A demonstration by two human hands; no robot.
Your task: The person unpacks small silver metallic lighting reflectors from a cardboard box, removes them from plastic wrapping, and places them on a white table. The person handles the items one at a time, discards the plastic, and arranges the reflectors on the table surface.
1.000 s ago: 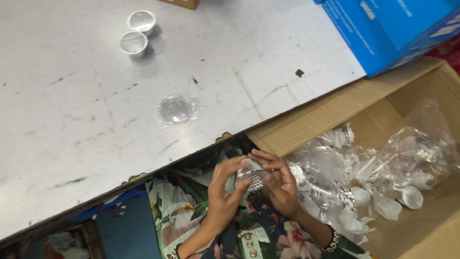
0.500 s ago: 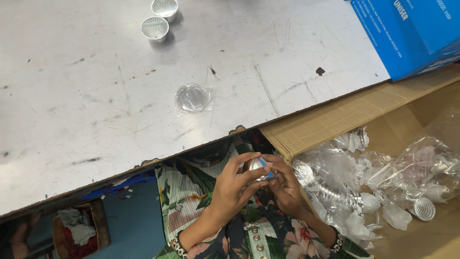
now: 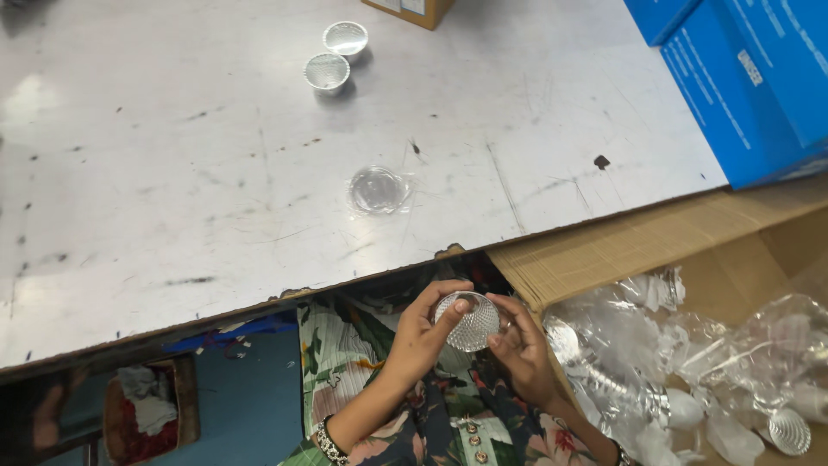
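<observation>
A shiny round cup [image 3: 467,321] is pinched between the left hand [image 3: 423,332] and the right hand [image 3: 521,345]; a clear lid [image 3: 377,189] is seen on the bench [image 3: 216,173] above them

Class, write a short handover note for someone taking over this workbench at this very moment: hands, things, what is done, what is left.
Left hand: grips the silver faceted reflector cup over the lap, below the table edge.
Right hand: fingertips on the same cup's other side.
On the table: two reflector cups side by side at the far end, one clear round lens alone nearer the edge.
Cardboard box to the right: clear plastic bags with more cups.
Done: two cups set out.
Left: the cup in hand, plus those in the box.
</observation>
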